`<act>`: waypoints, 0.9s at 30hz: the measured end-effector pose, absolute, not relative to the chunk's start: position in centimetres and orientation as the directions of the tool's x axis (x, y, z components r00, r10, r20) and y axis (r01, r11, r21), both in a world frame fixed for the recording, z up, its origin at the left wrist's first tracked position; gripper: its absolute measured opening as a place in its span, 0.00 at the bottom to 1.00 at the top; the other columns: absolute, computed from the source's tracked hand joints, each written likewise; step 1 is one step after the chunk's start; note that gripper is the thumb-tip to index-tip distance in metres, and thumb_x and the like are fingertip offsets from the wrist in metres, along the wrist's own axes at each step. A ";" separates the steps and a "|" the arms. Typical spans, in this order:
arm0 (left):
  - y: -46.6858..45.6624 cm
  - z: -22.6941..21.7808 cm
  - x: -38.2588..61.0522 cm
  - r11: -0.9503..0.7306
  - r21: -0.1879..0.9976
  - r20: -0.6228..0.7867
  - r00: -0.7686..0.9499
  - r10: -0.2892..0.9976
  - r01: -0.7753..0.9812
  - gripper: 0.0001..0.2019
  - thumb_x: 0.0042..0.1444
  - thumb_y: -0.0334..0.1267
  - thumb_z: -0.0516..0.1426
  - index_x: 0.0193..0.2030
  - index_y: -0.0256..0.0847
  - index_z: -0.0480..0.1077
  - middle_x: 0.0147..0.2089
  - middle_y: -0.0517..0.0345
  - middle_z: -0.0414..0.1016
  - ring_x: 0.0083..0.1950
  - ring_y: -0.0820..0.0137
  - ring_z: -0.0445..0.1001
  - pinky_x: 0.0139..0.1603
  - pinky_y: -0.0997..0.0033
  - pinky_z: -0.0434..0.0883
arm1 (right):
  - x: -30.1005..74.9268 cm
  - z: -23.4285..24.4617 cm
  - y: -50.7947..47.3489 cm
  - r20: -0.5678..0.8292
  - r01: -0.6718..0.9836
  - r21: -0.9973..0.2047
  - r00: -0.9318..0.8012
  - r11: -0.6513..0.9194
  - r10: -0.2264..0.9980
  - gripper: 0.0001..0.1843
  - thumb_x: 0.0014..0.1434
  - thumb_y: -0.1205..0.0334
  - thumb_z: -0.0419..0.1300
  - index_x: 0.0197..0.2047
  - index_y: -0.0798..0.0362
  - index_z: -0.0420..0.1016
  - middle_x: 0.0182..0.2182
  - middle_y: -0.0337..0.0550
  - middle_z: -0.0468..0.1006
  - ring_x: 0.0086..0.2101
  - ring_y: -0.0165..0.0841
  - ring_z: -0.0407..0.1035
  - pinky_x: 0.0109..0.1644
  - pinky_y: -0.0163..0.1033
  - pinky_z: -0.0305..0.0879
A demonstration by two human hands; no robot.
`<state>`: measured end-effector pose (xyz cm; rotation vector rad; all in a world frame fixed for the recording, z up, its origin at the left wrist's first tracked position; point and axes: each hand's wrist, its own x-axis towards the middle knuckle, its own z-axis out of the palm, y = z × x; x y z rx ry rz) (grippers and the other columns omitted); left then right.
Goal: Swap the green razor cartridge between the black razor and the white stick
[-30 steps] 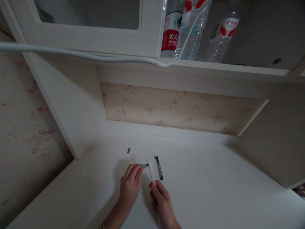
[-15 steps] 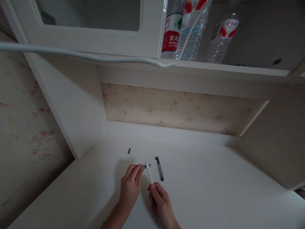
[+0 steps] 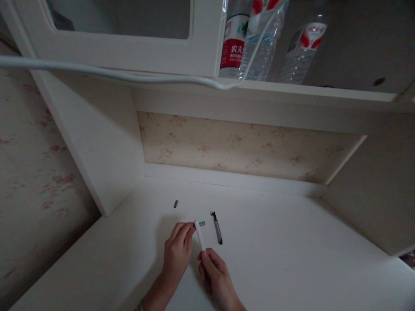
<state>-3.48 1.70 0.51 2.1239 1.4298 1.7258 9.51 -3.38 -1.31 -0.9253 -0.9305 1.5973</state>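
My left hand is closed, its thumb and fingertips pinching one end of a small flat green strip with dark edges. Closed around the lower part of a slim white stick is my right hand. The stick's rounded upper end crosses over the strip, close to my left fingertips; whether the two touch I cannot tell. To the right lies a slim black-and-grey pen-like tool with a small pale tip. A second small green strip lies farther back on the left.
The white desk runs back to a low ledge before flowered wallpaper. Side panels bound it. Overhead, a shelf holds a red-labelled water bottle and other plastic bottles. A white cable hangs across the upper view.
My right hand has shifted slightly left with the white stick, whose tip is now closer to my left fingertips. More of the green strip shows right of the stick.
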 end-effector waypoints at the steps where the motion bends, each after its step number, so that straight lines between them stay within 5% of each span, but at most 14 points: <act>1: 1.7 0.5 -3.5 -0.569 0.555 0.742 -0.052 0.668 0.607 0.08 0.66 0.36 0.51 0.44 0.40 0.71 0.39 0.54 0.72 0.40 0.70 0.75 0.42 0.74 0.73 | 9.5 -1.4 -3.3 -0.116 -0.398 -0.901 -0.160 -0.171 0.980 0.28 0.54 0.35 0.63 0.31 0.54 0.65 0.19 0.30 0.54 0.19 0.23 0.46 0.20 0.29 0.39; 5: 1.7 0.5 -3.5 -0.576 0.554 0.741 -0.041 0.670 0.601 0.08 0.66 0.35 0.51 0.45 0.40 0.71 0.39 0.55 0.72 0.40 0.71 0.74 0.42 0.75 0.72 | 9.7 -2.1 -3.1 -0.155 -0.418 -0.890 -0.100 -0.182 0.983 0.28 0.54 0.36 0.64 0.30 0.53 0.63 0.20 0.30 0.55 0.18 0.23 0.46 0.19 0.29 0.39; 10: 1.7 0.6 -3.4 -0.572 0.557 0.743 -0.055 0.667 0.602 0.08 0.66 0.35 0.50 0.44 0.39 0.71 0.39 0.55 0.72 0.40 0.71 0.74 0.41 0.75 0.72 | 9.5 -2.3 -3.3 -0.155 -0.366 -0.900 -0.235 -0.235 0.960 0.28 0.55 0.33 0.61 0.31 0.53 0.64 0.16 0.29 0.55 0.15 0.23 0.43 0.17 0.30 0.35; 16: 1.5 0.8 -3.4 -0.586 0.549 0.747 -0.037 0.663 0.596 0.08 0.66 0.35 0.51 0.45 0.40 0.71 0.39 0.55 0.72 0.40 0.71 0.74 0.42 0.75 0.72 | 9.8 -1.1 -3.3 -0.183 -0.350 -0.918 -0.047 -0.187 0.982 0.31 0.49 0.31 0.64 0.29 0.53 0.63 0.20 0.32 0.56 0.19 0.24 0.45 0.18 0.30 0.36; 22: 1.6 0.6 -3.4 -0.598 0.522 0.764 -0.023 0.644 0.608 0.08 0.66 0.34 0.50 0.44 0.39 0.71 0.38 0.55 0.72 0.39 0.71 0.74 0.41 0.75 0.72 | 9.4 -1.5 -3.5 -0.141 -0.376 -0.904 -0.191 -0.205 0.971 0.31 0.51 0.32 0.63 0.27 0.52 0.60 0.19 0.29 0.50 0.19 0.24 0.41 0.20 0.31 0.35; 27: 1.6 0.4 -3.4 -0.597 0.534 0.749 -0.008 0.662 0.599 0.07 0.66 0.34 0.51 0.45 0.40 0.70 0.39 0.55 0.72 0.40 0.71 0.74 0.42 0.75 0.72 | 9.3 -1.7 -3.4 -0.138 -0.412 -0.898 -0.078 -0.158 0.987 0.31 0.50 0.33 0.64 0.28 0.53 0.61 0.21 0.31 0.51 0.22 0.26 0.43 0.22 0.31 0.37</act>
